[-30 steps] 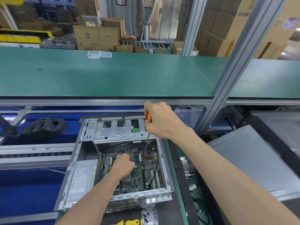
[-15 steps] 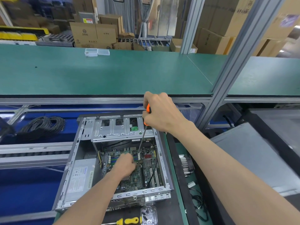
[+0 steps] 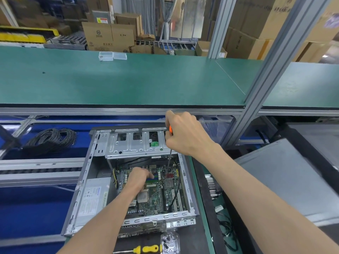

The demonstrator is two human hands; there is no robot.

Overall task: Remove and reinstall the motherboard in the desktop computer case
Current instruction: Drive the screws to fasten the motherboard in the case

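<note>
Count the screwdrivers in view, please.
2: an orange-handled screwdriver gripped by the right hand over the case; a yellow-handled screwdriver on the mat at the bottom edge.

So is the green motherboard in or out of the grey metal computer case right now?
In. The green motherboard lies flat on the floor of the open grey metal computer case, with the left hand resting on it.

right hand point(image 3: 185, 133) fisted, wrist bent down; left hand point(image 3: 138, 177) low, fingers curled.
</note>
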